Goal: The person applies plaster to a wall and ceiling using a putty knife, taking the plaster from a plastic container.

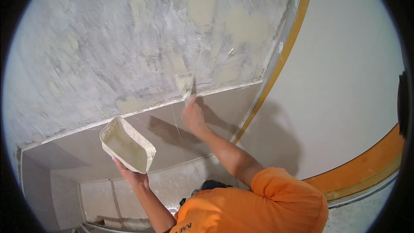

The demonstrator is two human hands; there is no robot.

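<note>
My left hand (129,173) holds a white rectangular tub (127,144) from underneath, tilted, with pale putty smeared inside. My right hand (192,116) is raised and grips a putty knife (184,84). Its putty-coated blade presses against the grey, patchy plastered surface (108,47) close to that surface's lower edge. Beige putty patches are spread over the grey surface around the blade. My orange short sleeve (280,194) shows at the bottom.
An orange stripe (297,26) borders the plastered surface on the right, beside a smooth white surface (345,82). A beige recessed panel (224,108) lies below the plastered edge. A second orange band (366,164) curves at the lower right.
</note>
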